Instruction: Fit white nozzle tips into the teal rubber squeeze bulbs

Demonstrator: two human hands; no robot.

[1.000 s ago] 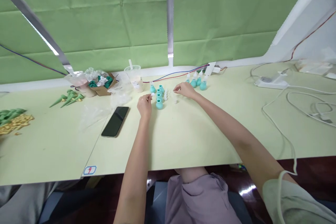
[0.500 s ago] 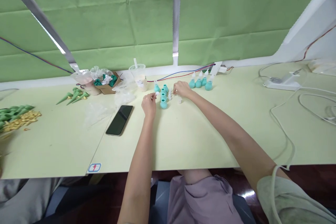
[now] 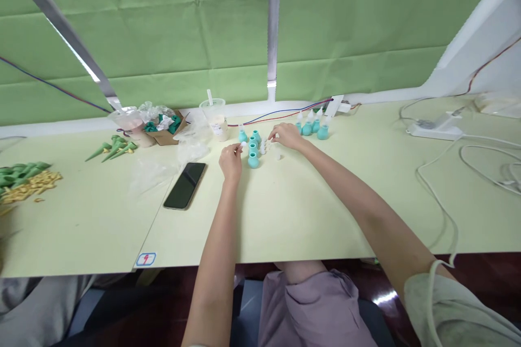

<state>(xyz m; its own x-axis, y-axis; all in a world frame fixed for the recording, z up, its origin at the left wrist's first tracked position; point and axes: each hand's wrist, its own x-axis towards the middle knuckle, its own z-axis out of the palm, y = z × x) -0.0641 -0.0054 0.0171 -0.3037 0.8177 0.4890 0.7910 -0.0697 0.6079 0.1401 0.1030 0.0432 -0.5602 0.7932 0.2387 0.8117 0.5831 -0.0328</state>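
With our left hand [image 3: 230, 164] we pinch a small white piece [image 3: 243, 145] between thumb and fingertips, just left of the row of turquoise bulbs [image 3: 253, 160]. Our right hand [image 3: 286, 135] has its fingertips drawn narrow over the tiny pale bits [image 3: 267, 146] right of that row; we cannot tell whether it holds one. To work well here, we should pinch lightly, lift one bit at a time and hold both wrists clear of the bulbs, which could tip if nudged. A steady left hand probably helps us line up such small parts.

The row bulbs show round open mouths facing up, but we cannot see how deep or what is inside. Bulbs with clear pointed tips [image 3: 323, 132] stand beyond our right hand. At the back, a clear cup [image 3: 220, 129] with a straw holds some pale drink, and a carton [image 3: 166, 138] is filled with crumpled green and white stuff. Beside the carton, another cup [image 3: 141, 134] has pinkish contents.
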